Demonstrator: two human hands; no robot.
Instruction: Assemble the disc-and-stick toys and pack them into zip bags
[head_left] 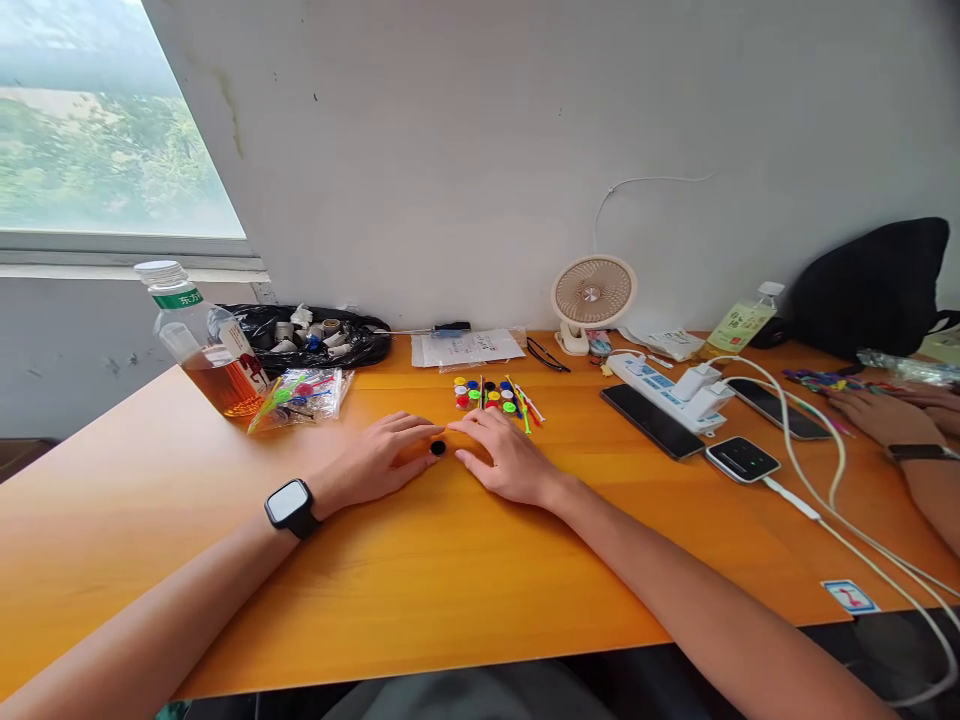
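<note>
My left hand (382, 458) lies palm down on the orange table (450, 570), fingers stretched out, a smartwatch (290, 507) on its wrist. My right hand (501, 452) lies flat beside it, fingers apart. A small black round piece (438, 449) sits on the table between the two hands, at their fingertips; neither hand grips it. Just beyond the hands lies a cluster of small coloured discs and thin coloured sticks (495, 396).
A bottle of brown drink (196, 340), a clear bag of coloured parts (300, 395) and a black bag (315, 340) stand at the back left. A small fan (592, 296), a power strip (667, 390), phones (649, 420) and white cables lie right. Another person's hand (881, 412) rests far right.
</note>
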